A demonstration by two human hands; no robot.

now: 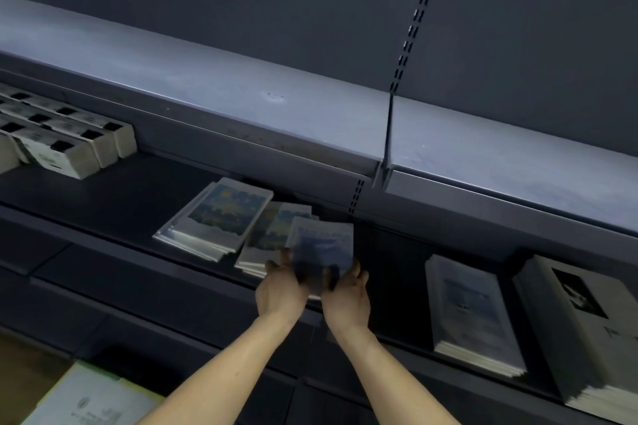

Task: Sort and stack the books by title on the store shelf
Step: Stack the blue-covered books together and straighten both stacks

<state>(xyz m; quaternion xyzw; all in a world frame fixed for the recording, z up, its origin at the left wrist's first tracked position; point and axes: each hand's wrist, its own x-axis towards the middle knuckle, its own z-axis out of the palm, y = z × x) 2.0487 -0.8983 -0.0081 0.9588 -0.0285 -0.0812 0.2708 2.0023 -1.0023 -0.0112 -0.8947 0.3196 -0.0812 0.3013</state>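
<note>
Two hands were present, the left hand and the right hand. One blurred book sat between them. Four flat book stacks lay on the lower shelf. One group of pale boxes stood at far left; their number was indeterminate.

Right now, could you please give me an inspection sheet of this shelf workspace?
Surface: dark lower shelf, partly bare.
Job's things: blurred book held in both hands; two starry-cover stacks and behind it; pale stack and grey stack to the right.
Clutter: boxed items far left.
Grips: left hand and right hand both grip the book.
Cables: nothing seen.
Surroundings: upper shelf, slotted upright.
</note>
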